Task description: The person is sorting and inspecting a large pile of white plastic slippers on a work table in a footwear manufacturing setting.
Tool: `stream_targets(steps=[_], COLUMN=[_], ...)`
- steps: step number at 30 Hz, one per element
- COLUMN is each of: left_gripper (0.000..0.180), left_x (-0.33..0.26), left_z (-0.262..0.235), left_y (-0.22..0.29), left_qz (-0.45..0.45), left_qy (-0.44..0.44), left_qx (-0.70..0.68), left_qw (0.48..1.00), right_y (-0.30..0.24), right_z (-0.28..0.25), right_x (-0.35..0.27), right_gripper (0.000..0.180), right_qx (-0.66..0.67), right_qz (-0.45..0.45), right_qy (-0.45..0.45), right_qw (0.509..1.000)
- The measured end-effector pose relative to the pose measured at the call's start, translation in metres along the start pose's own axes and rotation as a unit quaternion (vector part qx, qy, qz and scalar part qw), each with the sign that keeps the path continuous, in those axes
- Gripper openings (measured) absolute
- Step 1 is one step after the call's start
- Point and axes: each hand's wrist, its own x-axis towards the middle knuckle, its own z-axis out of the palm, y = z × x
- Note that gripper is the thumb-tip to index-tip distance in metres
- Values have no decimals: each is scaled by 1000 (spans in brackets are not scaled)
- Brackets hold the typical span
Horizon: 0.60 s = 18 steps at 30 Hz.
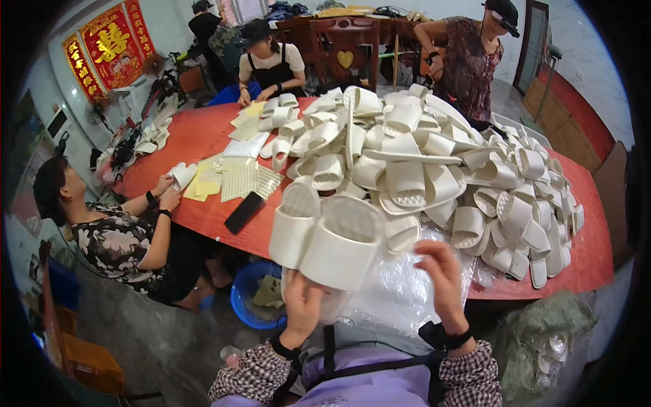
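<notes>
A pair of white slide slippers [342,241] is held up in front of me, side by side with their straps facing me. My left hand [301,305] grips them from below at the near end. To the right of the pair, my right hand [442,275] is raised with its fingers bent and apart, and I see nothing in it. Clear plastic wrap [400,298] lies under and between my hands at the table's near edge. Beyond the slippers rises a large heap of matching white slippers [407,180].
The red table [196,136] carries sticker sheets [237,178] and a black phone [244,212]. A blue bin [254,298] stands below its near edge, a green woven sack [549,339] at right. A person at left holds white slippers [182,175]; several others are at the far side.
</notes>
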Motion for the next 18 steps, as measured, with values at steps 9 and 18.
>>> stream_targets(steps=[9,18], left_gripper=[34,34], left_x=[21,23], left_z=[-42,-52], left_y=[-37,-64], left_qz=[-42,-80], left_qy=[115,138], left_qx=[-41,-50], left_qw=[992,986], right_y=[109,146], right_z=[90,97], right_x=[78,86], right_gripper=[43,49], right_qx=[-334,-448], right_qz=[-94,-46], right_qy=[-251,-271], right_qw=[904,851])
